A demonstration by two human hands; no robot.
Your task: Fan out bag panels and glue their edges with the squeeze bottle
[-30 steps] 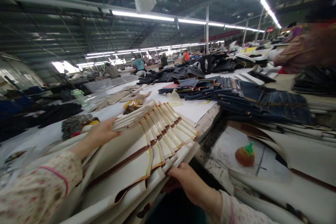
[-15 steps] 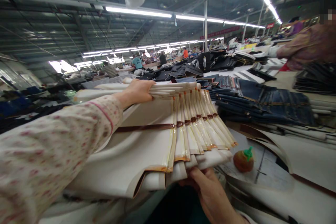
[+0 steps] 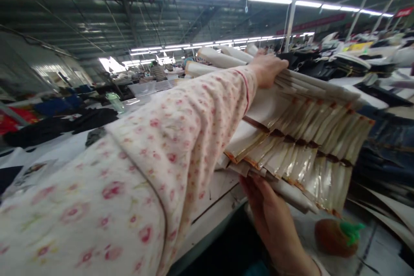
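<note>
A fanned stack of cream card patterns (image 3: pixel 310 129) with taped brown edges is held up in the air between both hands. My left hand (image 3: pixel 267 69), in a flowered sleeve, is closed over the stack's far top edge. From below, my right hand (image 3: pixel 270 211) grips the near lower edge, fingers curled under the cards. The stack tilts down to the right, over the table's edge.
A small orange pincushion with a green top (image 3: pixel 336 237) lies on the white table (image 3: pixel 213 194) under the stack. Dark denim pieces (image 3: pixel 388 155) are piled at right. Black cloth (image 3: pixel 61 127) lies at left. Other workers stand far back.
Both hands have lifted the stack off the table and swung it up and to the right. My left arm now crosses the view, and the camera has turned right.
</note>
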